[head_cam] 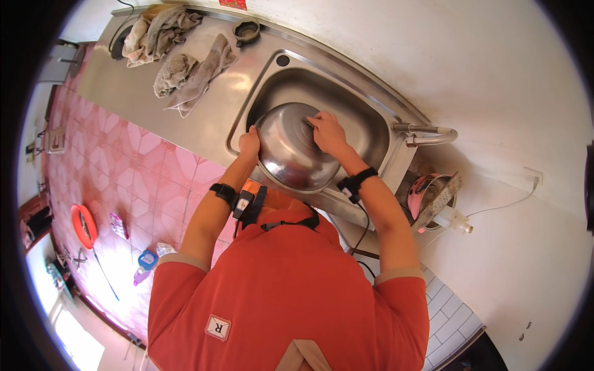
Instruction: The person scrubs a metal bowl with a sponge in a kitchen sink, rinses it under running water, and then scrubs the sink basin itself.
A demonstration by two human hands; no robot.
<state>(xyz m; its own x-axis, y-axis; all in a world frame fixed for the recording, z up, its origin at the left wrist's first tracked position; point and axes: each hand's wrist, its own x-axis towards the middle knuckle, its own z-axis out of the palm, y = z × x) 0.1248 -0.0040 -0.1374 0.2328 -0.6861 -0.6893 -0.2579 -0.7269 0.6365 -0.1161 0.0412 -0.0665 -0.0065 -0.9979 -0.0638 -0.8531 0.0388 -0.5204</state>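
Observation:
A shiny stainless steel basin [285,153] is tilted over the front of the sink [366,116], its rounded outside and ringed base facing up. My left hand [249,143] grips its rim on the left side. Bent fingers of my right hand [327,131] press on the base, pinching a small dark piece [307,122] that looks like a scouring pad; most of it is hidden under the fingers. The basin covers the sink's near part.
A curved metal faucet [431,134] stands at the sink's right. Grey cloths [199,79] and a small dark pot [246,31] lie on the steel counter [134,92] to the left. Beyond the sink's right end sit a pink bowl [420,190], a grater [436,204] and a clear plastic bottle [452,219].

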